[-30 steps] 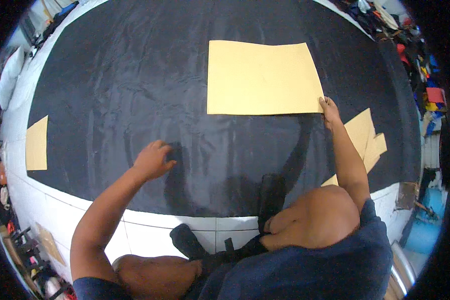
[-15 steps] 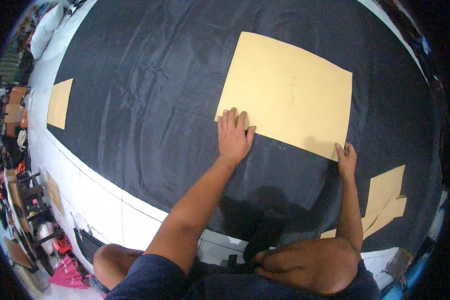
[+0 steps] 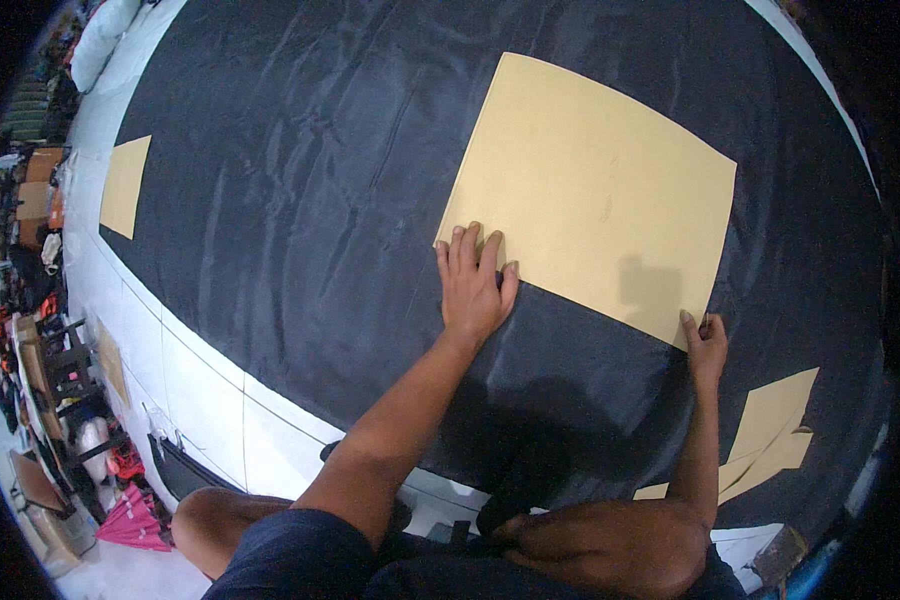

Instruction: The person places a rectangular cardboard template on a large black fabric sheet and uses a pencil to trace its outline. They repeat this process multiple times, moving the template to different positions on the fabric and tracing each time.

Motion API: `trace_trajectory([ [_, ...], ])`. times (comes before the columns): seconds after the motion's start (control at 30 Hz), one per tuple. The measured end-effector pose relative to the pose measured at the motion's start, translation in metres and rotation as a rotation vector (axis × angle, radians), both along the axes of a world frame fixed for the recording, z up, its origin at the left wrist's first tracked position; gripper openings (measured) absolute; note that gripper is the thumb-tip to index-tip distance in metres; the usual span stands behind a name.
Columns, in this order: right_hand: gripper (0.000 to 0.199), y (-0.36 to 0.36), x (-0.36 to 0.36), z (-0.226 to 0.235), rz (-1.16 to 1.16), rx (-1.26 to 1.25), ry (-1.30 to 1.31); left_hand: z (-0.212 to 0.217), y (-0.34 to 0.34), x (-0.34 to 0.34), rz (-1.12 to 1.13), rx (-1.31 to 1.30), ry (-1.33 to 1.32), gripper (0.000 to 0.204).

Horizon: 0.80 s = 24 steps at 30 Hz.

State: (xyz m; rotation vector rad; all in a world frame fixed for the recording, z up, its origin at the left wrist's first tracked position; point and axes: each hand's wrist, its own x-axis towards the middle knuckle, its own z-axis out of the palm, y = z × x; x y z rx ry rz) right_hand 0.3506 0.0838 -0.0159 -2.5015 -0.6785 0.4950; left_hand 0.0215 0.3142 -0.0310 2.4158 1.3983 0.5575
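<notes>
A large yellow card sheet lies on a wide black cloth. My left hand rests flat at the sheet's near left corner, fingers spread and their tips on the card. At the near right corner, my right hand pinches the sheet's edge between thumb and fingers. The sheet's far right edge looks slightly bowed.
Several cut yellow card pieces overlap at the near right, beside my right forearm. Another yellow piece sits at the cloth's left edge. White tiled floor borders the cloth; a pink folded item and clutter line the left.
The whole view has turned slightly, so the sheet and both hands appear a little farther right. Both hands keep their places at the sheet's near corners.
</notes>
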Motion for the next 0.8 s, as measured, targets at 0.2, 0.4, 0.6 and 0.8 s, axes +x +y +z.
trace_trajectory([
  [0.2, 0.044, 0.005, -0.006, 0.005, -0.022, 0.014, -0.022, 0.000, 0.004, -0.002, -0.008, -0.035, 0.010, 0.051],
  [0.4, 0.039, -0.004, -0.005, 0.004, -0.061, 0.069, -0.033, 0.003, 0.002, -0.002, -0.035, -0.094, -0.032, 0.054],
  [0.6, 0.033, 0.007, -0.013, 0.006, -0.091, 0.083, 0.008, 0.005, 0.005, -0.008, -0.036, -0.078, -0.058, 0.054],
  [0.8, 0.031, -0.003, -0.010, 0.001, -0.113, 0.073, -0.009, 0.006, 0.002, -0.007, -0.040, -0.097, -0.079, 0.054],
])
